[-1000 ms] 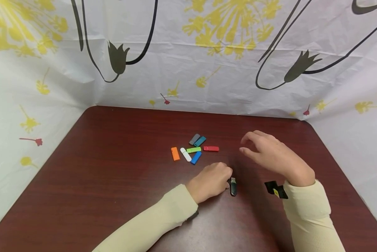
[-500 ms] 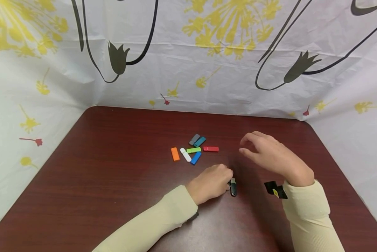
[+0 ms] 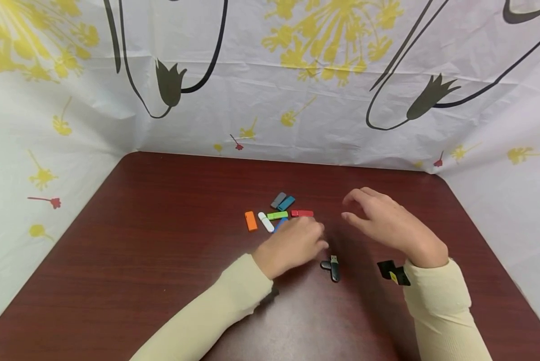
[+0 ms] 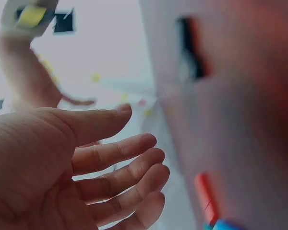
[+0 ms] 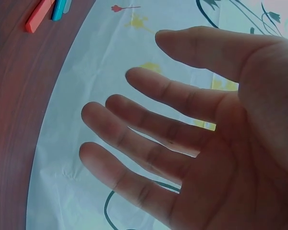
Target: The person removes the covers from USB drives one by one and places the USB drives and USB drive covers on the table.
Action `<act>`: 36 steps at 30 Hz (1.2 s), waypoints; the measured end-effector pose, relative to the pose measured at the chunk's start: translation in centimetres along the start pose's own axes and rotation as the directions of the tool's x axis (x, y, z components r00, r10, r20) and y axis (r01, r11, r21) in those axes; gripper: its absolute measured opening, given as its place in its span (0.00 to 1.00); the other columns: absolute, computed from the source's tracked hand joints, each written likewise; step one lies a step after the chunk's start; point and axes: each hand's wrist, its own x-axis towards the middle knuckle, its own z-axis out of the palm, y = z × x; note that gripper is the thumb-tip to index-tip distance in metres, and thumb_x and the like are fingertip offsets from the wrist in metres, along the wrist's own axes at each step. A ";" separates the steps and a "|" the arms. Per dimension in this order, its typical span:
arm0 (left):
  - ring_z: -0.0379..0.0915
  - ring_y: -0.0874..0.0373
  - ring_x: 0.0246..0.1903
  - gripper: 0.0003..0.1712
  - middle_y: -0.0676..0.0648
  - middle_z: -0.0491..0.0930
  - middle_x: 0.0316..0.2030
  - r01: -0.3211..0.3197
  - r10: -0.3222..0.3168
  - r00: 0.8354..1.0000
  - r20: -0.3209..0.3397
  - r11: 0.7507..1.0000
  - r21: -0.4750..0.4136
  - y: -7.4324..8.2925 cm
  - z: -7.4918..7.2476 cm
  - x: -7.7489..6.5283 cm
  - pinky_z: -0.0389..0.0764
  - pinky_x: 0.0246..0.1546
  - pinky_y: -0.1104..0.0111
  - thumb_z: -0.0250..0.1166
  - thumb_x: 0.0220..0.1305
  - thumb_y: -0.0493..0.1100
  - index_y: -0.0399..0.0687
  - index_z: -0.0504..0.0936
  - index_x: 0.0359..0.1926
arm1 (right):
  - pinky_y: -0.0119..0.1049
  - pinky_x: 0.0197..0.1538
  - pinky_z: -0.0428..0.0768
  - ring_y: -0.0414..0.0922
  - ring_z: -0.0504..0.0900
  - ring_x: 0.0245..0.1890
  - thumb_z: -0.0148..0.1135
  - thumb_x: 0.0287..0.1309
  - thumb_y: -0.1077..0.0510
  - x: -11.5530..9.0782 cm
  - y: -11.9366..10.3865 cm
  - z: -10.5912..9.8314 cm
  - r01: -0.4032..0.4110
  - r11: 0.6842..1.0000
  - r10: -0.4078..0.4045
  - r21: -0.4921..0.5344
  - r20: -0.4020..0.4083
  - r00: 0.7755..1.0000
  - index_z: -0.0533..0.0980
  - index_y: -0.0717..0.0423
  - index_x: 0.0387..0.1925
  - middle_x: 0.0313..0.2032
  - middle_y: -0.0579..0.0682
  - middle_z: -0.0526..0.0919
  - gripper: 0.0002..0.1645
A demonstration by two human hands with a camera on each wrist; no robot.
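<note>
A black USB flash drive (image 3: 335, 271) lies on the table with its metal plug bare, pointing to the back. Its dark cap (image 3: 325, 264) lies against its left side. My left hand (image 3: 292, 245) hovers behind and left of them, partly covering a blue flash drive (image 3: 281, 224). In the left wrist view the fingers (image 4: 134, 172) are loosely bent around nothing. My right hand (image 3: 382, 220) is held above the table on the right, its fingers (image 5: 134, 115) spread and relaxed with nothing in them.
Several flash drives lie farther back: orange (image 3: 250, 220), white (image 3: 266, 222), green (image 3: 277, 215), red (image 3: 302, 213), grey (image 3: 278, 200) and teal (image 3: 286, 203). A white patterned sheet (image 3: 233, 100) hangs behind the dark red table (image 3: 161, 240).
The left hand has moved from the black flash drive toward the back left, and its fingers have loosened. The cap now shows beside the drive. The right hand has stayed almost still.
</note>
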 end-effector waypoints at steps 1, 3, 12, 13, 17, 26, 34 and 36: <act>0.70 0.64 0.24 0.11 0.54 0.76 0.24 0.016 -0.016 1.000 -0.024 1.000 0.002 -0.4 -0.6 0.0 0.77 0.21 0.72 0.64 0.63 0.52 0.50 0.83 0.31 | 0.53 0.47 0.79 0.50 0.78 0.44 0.60 0.62 0.53 0.0 0.0 0.0 -0.002 1.000 0.002 0.004 0.001 1.000 0.75 0.55 0.48 0.47 0.54 0.79 0.15; 0.70 0.63 0.27 0.12 0.54 0.77 0.25 0.058 -0.058 0.997 -0.057 0.998 -0.007 -1.3 -1.8 -0.2 0.78 0.24 0.69 0.62 0.65 0.53 0.52 0.83 0.32 | 0.54 0.48 0.79 0.50 0.78 0.45 0.59 0.63 0.52 0.1 -0.1 0.1 -0.006 1.000 0.006 0.012 0.001 1.000 0.73 0.55 0.50 0.49 0.54 0.78 0.17; 0.71 0.61 0.34 0.15 0.51 0.80 0.38 0.200 -0.213 0.968 -0.135 0.975 -0.098 -4.4 -5.6 -1.3 0.81 0.29 0.67 0.61 0.66 0.53 0.50 0.85 0.43 | 0.53 0.47 0.81 0.47 0.80 0.46 0.59 0.62 0.52 0.8 -0.9 1.1 0.007 1.000 -0.007 0.014 -0.052 0.999 0.71 0.54 0.57 0.55 0.53 0.74 0.23; 0.71 0.61 0.34 0.16 0.50 0.80 0.38 0.209 -0.224 0.964 -0.144 0.972 -0.109 -4.6 -6.0 -1.4 0.81 0.28 0.68 0.61 0.66 0.53 0.49 0.85 0.44 | 0.53 0.46 0.81 0.47 0.80 0.46 0.60 0.62 0.51 0.9 -1.1 1.3 0.007 1.000 -0.007 0.007 -0.059 0.998 0.71 0.54 0.57 0.55 0.53 0.74 0.23; 0.71 0.61 0.35 0.17 0.50 0.80 0.40 0.239 -0.261 0.949 -0.180 0.962 -0.132 -5.5 -7.4 -2.1 0.81 0.31 0.66 0.62 0.65 0.54 0.48 0.85 0.46 | 0.52 0.46 0.82 0.46 0.79 0.47 0.61 0.61 0.51 1.7 -1.9 2.0 0.020 1.000 -0.021 -0.007 -0.072 0.997 0.71 0.53 0.59 0.57 0.52 0.73 0.26; 0.70 0.56 0.44 0.18 0.48 0.79 0.48 0.291 -0.336 0.905 -0.262 0.937 -0.196 -7.5 -10.8 -3.7 0.80 0.47 0.55 0.59 0.67 0.54 0.50 0.82 0.50 | 0.51 0.47 0.83 0.46 0.76 0.50 0.61 0.62 0.52 4.0 -4.1 3.9 0.140 0.990 -0.141 -0.017 -0.048 0.989 0.70 0.52 0.62 0.58 0.52 0.72 0.27; 0.71 0.55 0.46 0.18 0.48 0.77 0.53 0.302 -0.363 0.879 -0.309 0.926 -0.228 -8.2 -11.9 -4.5 0.79 0.49 0.54 0.58 0.68 0.54 0.50 0.81 0.52 | 0.50 0.54 0.81 0.49 0.75 0.53 0.61 0.61 0.59 6.2 -5.4 6.1 0.244 0.970 -0.244 0.023 0.046 0.969 0.73 0.58 0.60 0.60 0.55 0.74 0.25; 0.71 0.55 0.46 0.19 0.47 0.77 0.54 0.305 -0.365 0.879 -0.307 0.925 -0.226 -8.2 -11.8 -4.5 0.78 0.50 0.53 0.58 0.68 0.54 0.50 0.81 0.52 | 0.50 0.54 0.80 0.51 0.75 0.51 0.58 0.62 0.62 6.4 -5.6 6.7 0.270 0.963 -0.270 0.020 0.082 0.959 0.74 0.60 0.59 0.60 0.57 0.75 0.23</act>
